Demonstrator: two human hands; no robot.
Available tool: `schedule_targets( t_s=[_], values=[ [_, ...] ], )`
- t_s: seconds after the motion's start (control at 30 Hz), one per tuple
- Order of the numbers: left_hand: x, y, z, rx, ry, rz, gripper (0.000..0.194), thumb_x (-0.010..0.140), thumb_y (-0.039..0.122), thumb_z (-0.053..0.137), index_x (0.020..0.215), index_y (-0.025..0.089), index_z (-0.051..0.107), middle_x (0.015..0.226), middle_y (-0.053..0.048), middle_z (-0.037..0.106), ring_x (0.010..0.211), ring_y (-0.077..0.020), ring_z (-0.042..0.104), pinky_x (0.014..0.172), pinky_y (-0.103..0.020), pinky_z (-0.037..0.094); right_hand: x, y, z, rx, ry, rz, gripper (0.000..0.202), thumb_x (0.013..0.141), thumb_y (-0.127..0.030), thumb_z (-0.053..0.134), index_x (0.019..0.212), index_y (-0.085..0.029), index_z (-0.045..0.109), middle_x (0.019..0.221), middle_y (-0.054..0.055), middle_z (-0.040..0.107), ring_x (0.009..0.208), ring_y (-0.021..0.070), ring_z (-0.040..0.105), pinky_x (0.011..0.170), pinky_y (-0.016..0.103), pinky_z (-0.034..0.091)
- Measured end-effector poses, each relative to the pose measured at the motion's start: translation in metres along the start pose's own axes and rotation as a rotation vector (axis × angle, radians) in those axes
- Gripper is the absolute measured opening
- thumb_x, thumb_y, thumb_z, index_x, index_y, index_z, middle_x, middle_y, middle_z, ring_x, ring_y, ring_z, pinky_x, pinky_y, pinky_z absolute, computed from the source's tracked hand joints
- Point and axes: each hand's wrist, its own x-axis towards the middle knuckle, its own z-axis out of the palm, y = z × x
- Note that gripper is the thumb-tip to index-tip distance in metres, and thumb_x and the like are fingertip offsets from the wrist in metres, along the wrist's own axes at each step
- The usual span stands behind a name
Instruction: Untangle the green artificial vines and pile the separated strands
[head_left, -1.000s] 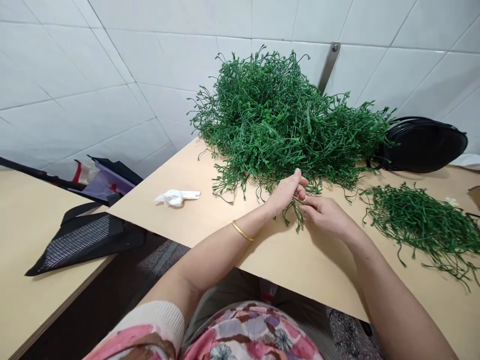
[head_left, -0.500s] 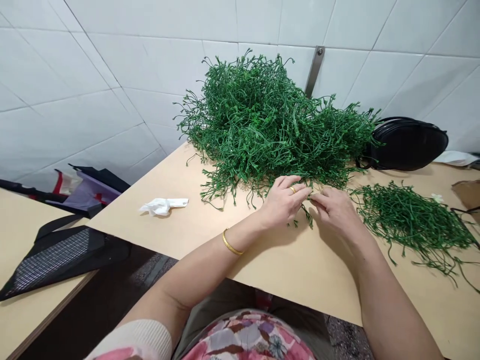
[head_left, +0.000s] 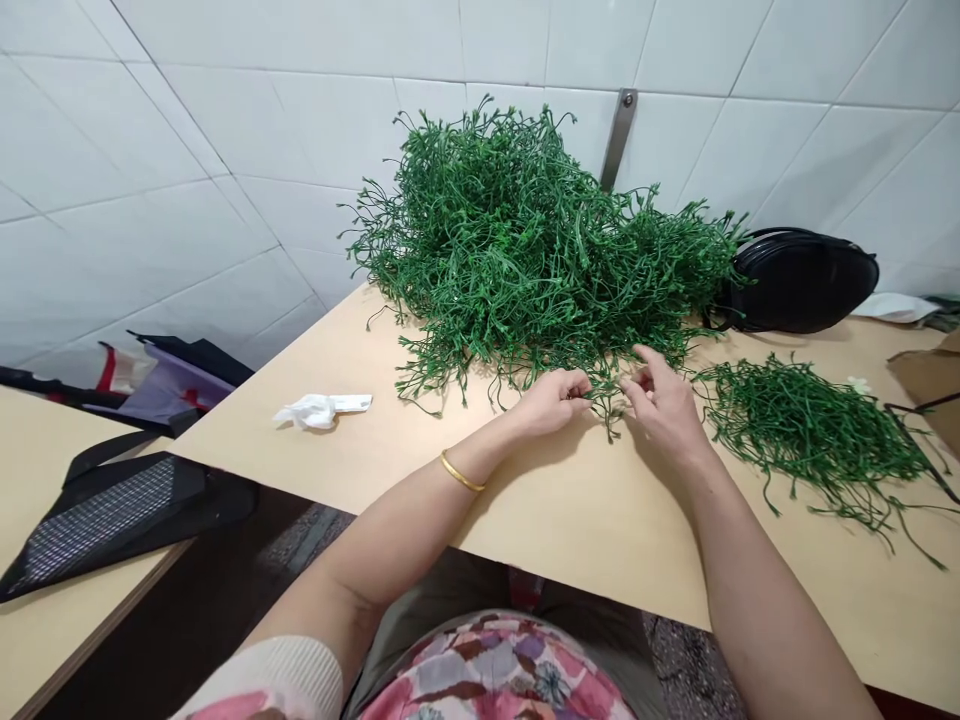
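Observation:
On the table in front of me, my left hand (head_left: 556,402) has thumb and fingers closed on a small bunch of thin green plastic stems (head_left: 606,400). Some of its tips hang down to the table top. Just right of the bunch is my right hand (head_left: 667,405), index finger raised and apart from the thumb; I see nothing held in it. Behind both hands rises a large tangled pile of green plastic stems (head_left: 517,240) with small bud-like ends. A smaller, flatter pile of stems (head_left: 817,420) lies to the right of my right hand.
A crumpled white tissue (head_left: 311,411) lies on the pale wooden table (head_left: 420,480) at left. A black bag (head_left: 806,282) stands at the back right, against the tiled wall (head_left: 315,120). On another table at left is a black mesh-sided bag (head_left: 112,520).
My hands were close together, pinching at the stems. Now they have drawn slightly apart, the right index finger has lifted, and the bunch stays in my left hand. The view has shifted slightly.

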Motion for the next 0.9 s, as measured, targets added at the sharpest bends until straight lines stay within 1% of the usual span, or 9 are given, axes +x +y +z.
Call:
schedule_targets(
  t_s=[0.07,0.17,0.27,0.33,0.4,0.5,0.6,0.77,0.9],
  values=[
    [0.000,-0.002,0.001,-0.055,0.054,-0.035,0.005,0.072,0.016,0.050,0.068,0.015,0.048,0.061,0.004,0.044,0.060,-0.0087,0.040,0.058,-0.024,0.030,0.000,-0.001,0.001,0.122,0.068,0.122,0.056,0.077,-0.038,0.059,0.127,-0.016,0.046,0.090,0.008,0.063,0.071,0.0183,0.058,0.065,0.034,0.048],
    [0.000,-0.003,0.000,-0.179,0.083,-0.053,0.007,0.071,0.018,0.052,0.067,0.015,0.047,0.060,0.004,0.044,0.058,-0.0078,0.039,0.056,-0.023,0.029,0.000,-0.001,0.000,0.261,0.144,0.172,0.036,0.079,-0.039,0.056,0.108,-0.017,0.056,0.087,0.008,0.063,0.076,0.0190,0.060,0.071,0.036,0.050],
    [-0.001,0.000,-0.001,-0.314,0.063,-0.094,0.008,0.069,0.018,0.055,0.067,0.015,0.047,0.057,0.005,0.045,0.053,-0.0066,0.039,0.052,-0.022,0.029,0.000,-0.005,-0.003,0.258,0.035,-0.019,0.022,0.083,-0.037,0.053,0.089,-0.019,0.064,0.093,0.009,0.064,0.090,0.0212,0.060,0.082,0.039,0.048],
    [-0.002,0.002,-0.001,-0.389,0.056,-0.141,0.005,0.065,0.013,0.053,0.066,0.015,0.049,0.055,0.005,0.046,0.049,-0.0061,0.040,0.050,-0.021,0.030,-0.001,-0.009,-0.004,0.228,-0.070,-0.175,0.022,0.081,-0.036,0.056,0.092,-0.021,0.066,0.106,0.010,0.062,0.103,0.0226,0.057,0.090,0.040,0.045],
    [-0.002,0.002,-0.001,-0.454,0.058,-0.169,0.007,0.062,0.009,0.051,0.067,0.015,0.052,0.054,0.005,0.048,0.047,-0.0061,0.042,0.049,-0.021,0.032,-0.002,-0.012,-0.003,0.191,-0.134,-0.225,0.026,0.078,-0.035,0.061,0.099,-0.021,0.066,0.110,0.009,0.061,0.108,0.0238,0.055,0.095,0.042,0.042],
    [-0.001,0.003,-0.002,-0.538,0.075,-0.169,0.010,0.062,0.010,0.051,0.069,0.014,0.056,0.054,0.004,0.049,0.048,-0.0063,0.043,0.049,-0.021,0.034,-0.003,-0.013,-0.001,0.155,-0.184,-0.138,0.026,0.076,-0.035,0.063,0.097,-0.021,0.066,0.100,0.008,0.066,0.100,0.0244,0.058,0.089,0.043,0.045],
    [-0.001,0.004,-0.002,-0.530,0.076,-0.155,0.003,0.066,0.017,0.056,0.066,0.013,0.056,0.054,0.003,0.049,0.049,-0.0057,0.042,0.050,-0.021,0.032,-0.004,-0.013,0.002,0.191,-0.225,-0.063,0.020,0.077,-0.032,0.060,0.091,-0.020,0.067,0.093,0.007,0.066,0.092,0.0231,0.059,0.078,0.038,0.048],
    [-0.003,0.008,-0.001,-0.444,0.050,-0.149,0.022,0.071,0.031,0.060,0.061,0.014,0.051,0.049,0.005,0.040,0.045,-0.0045,0.032,0.047,-0.022,0.022,-0.008,-0.015,0.007,0.157,-0.152,-0.103,0.015,0.080,-0.025,0.052,0.083,-0.019,0.066,0.085,0.006,0.064,0.082,0.0204,0.059,0.072,0.035,0.047],
    [-0.001,0.003,0.000,-0.347,0.059,-0.106,0.024,0.072,0.029,0.058,0.056,0.015,0.046,0.049,0.006,0.034,0.048,-0.0047,0.027,0.049,-0.023,0.019,-0.009,-0.020,0.008,0.115,-0.157,-0.156,0.019,0.083,-0.025,0.048,0.088,-0.018,0.066,0.082,0.006,0.063,0.079,0.0194,0.058,0.072,0.034,0.045]
  ],
)
